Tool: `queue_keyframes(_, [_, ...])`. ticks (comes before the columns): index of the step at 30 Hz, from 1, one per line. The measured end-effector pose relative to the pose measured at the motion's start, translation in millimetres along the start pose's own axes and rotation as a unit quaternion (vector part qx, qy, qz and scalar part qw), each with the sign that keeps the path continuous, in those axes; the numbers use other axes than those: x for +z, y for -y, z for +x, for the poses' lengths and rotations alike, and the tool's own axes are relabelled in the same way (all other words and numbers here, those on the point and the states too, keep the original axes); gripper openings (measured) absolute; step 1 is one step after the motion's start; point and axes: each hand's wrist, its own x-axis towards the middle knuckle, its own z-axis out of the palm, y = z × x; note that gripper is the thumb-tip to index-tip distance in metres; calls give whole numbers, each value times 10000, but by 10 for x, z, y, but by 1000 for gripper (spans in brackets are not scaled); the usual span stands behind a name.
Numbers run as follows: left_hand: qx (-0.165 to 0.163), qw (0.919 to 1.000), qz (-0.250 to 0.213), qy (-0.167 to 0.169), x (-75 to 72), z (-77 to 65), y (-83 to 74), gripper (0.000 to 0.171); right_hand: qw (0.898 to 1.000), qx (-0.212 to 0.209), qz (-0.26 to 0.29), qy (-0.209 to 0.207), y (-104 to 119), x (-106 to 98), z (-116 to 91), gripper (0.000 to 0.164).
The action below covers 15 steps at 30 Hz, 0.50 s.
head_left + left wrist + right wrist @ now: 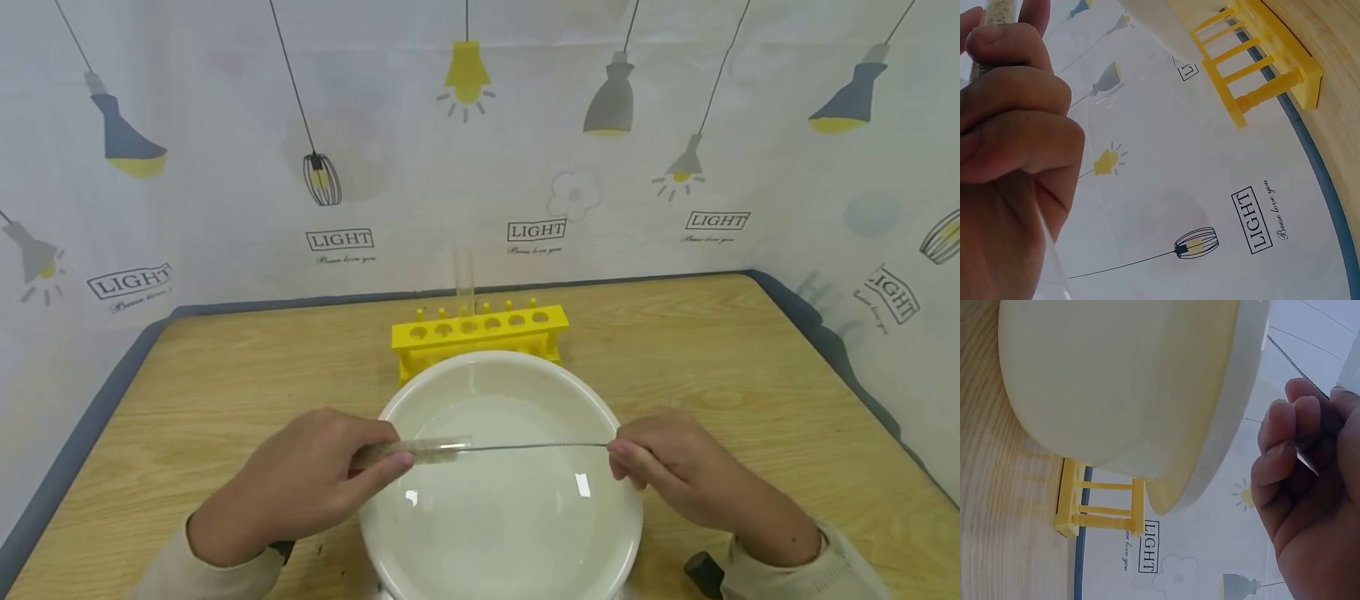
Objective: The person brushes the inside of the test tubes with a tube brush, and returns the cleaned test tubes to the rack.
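Above a white basin (495, 525), my left hand (322, 467) grips a clear test tube (450, 448) lying almost level, its mouth toward the right. The bristles of a test tube brush sit inside the tube, and the brush's twisted wire (536, 445) runs out of the mouth. At the far end of that wire, my right hand (667, 467) pinches it between thumb and fingers over the basin's right rim. In the left wrist view, curled fingers (1019, 97) wrap the tube and bristles show within it. The right wrist view shows the thin wire (1291, 359) meeting the fingertips.
Behind the basin stands a yellow test tube rack (480, 329), with another clear test tube (464, 279) upright in it. A dark cylindrical object (703, 573) lies by my right sleeve. The wooden table (675, 333) ends at a lamp-patterned cloth backdrop (420, 183).
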Motion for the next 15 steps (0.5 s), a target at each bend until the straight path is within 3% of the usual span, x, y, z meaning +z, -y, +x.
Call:
queue_keyframes(4, [43,10000,3,-16,0,2,-5,28,9993,-283,192,-118,-35,45,2,31])
queue_keyframes(15, [175,9996,-202,84,33,3,-36,27,9981,-503,363,-32,-15,86,31,26])
